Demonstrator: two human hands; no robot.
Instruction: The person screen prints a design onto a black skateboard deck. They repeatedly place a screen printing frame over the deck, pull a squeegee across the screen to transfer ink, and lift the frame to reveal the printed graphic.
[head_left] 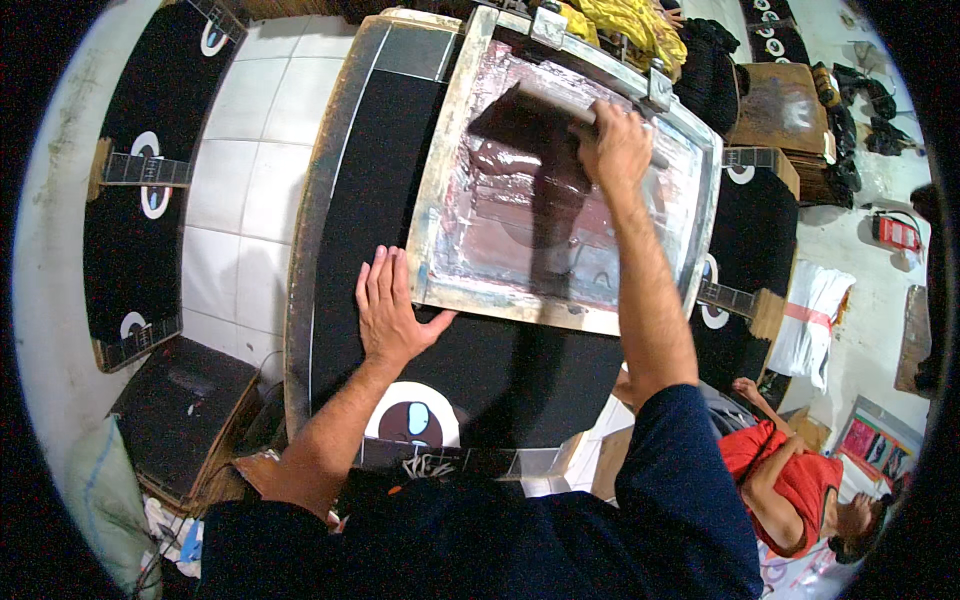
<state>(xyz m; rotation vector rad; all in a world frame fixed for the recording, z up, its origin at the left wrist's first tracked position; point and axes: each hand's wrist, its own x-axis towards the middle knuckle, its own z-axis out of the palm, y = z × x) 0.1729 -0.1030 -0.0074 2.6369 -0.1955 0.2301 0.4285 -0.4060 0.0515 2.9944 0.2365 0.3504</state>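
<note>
My right hand (615, 150) grips a long squeegee (555, 108) angled across the upper part of a screen-printing screen (545, 240), whose mesh is streaked with dark, glossy ink. The screen sits in a pale, stained frame (515, 315) with metal clamps (657, 90) along its top. At the frame's lower left corner, my left hand (395, 315) lies with fingers spread on or against it. Under the frame is black fabric (350, 200) on a board, with a round white-and-brown printed shape (412, 420) near me.
Black printed pieces on boards (130, 260) lie left and right. A co-worker in red (780, 480) is at lower right. Yellow cloth (630, 30) lies beyond the screen, stacked boards (780, 110) upper right, folded white fabric (815, 330) right, a dark board (185, 410) lower left.
</note>
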